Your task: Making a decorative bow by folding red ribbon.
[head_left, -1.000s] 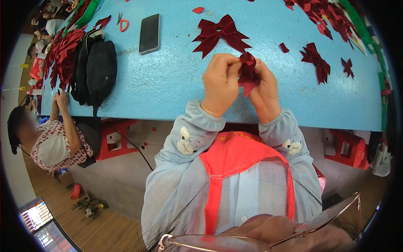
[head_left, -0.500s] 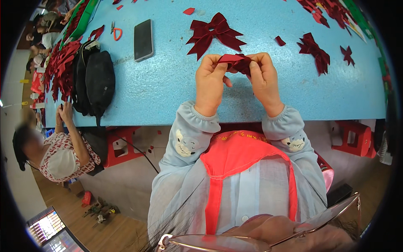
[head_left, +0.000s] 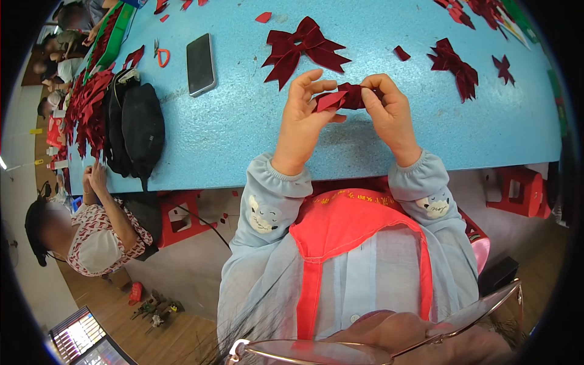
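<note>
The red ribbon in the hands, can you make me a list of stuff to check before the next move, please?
1. Right hand has a grip on the dark red ribbon: ok, thumb and fingers pinch one end.
2. Left hand has a firm grip: cannot tell, the ribbon covers part of its fingers.
3. Big bow lies spread on the table beyond the hands: ok.
4. Orange-handled snips are away from the fingers: ok, they lie left of the phone.
5. No loose scraps around: not ok, a red scrap lies right of the big bow.
</note>
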`<state>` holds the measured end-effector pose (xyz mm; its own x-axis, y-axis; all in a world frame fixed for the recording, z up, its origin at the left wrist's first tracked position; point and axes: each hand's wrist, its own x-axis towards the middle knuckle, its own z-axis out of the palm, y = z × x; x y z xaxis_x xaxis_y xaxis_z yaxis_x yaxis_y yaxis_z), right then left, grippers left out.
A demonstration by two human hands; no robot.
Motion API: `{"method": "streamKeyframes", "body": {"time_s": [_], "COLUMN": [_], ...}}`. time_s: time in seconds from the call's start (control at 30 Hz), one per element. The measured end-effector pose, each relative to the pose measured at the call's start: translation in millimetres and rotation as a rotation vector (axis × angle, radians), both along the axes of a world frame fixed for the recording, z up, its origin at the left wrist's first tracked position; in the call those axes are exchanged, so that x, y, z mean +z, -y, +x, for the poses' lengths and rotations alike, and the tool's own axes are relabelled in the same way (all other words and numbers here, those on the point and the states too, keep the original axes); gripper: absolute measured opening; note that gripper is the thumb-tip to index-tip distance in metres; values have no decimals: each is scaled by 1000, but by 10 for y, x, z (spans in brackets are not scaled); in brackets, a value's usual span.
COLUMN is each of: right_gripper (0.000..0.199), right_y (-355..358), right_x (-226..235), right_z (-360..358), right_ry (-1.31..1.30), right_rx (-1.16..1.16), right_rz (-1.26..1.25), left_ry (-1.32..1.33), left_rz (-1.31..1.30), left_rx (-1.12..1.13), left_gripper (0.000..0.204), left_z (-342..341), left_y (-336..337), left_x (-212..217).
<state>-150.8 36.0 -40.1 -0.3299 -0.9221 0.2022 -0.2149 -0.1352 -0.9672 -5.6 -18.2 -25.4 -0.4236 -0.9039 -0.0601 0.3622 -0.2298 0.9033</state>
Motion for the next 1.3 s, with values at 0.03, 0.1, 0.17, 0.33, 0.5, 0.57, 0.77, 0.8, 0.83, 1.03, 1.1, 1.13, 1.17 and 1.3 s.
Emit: {"method": "streamKeyframes", "body": {"time_s": [0.03,0.1,0.17,0.33,0.5,0.57,0.77,0.8,0.83,1.03,1.1,1.13,1.17,1.3], "right_gripper": [8,8,7,7,7,6,3,3,2,1,3,4,4,7], "right_y": [-1,1,17,35,15,3,-14,-3,8,19,4,-7,-15,-32], "right_x": [3,-7,-15,-4,-8,-21,-6,0,5,-3,-24,-31,-45,-83], "right_z": [3,7,10,43,41,28,8,22,38,60,88,99,100,97], "right_ry": [19,40,24,-26,-19,-13,-19,-55,-91,-200,-222,-233,-233,-125], "right_rx": [5,8,9,13,46,4,14,29,43,89,85,82,81,58], "right_rz": [-2,-1,-26,-55,-42,-25,52,-6,-64,-174,-150,-138,-136,-33], "left_ry": [19,40,150,202,140,143,117,112,105,190,106,64,64,-61], "left_rz": [-52,-100,-132,-107,-162,-137,-102,-47,8,-51,19,54,55,69], "left_rx": [6,10,-56,0,167,128,109,17,-76,-182,-168,-162,-163,-215], "left_gripper": [22,22,18,15,15,15,14,14,14,13,11,10,10,12], "left_z": [-16,-12,26,-1,-108,-109,-90,-50,-10,13,0,-10,-8,2], "left_y": [-25,-43,-21,-50,-104,-125,-88,-49,-11,5,-14,-26,-22,-7], "left_x": [8,-1,-18,-162,-290,-275,-72,-40,-8,-43,-66,-75,-91,-152]}}
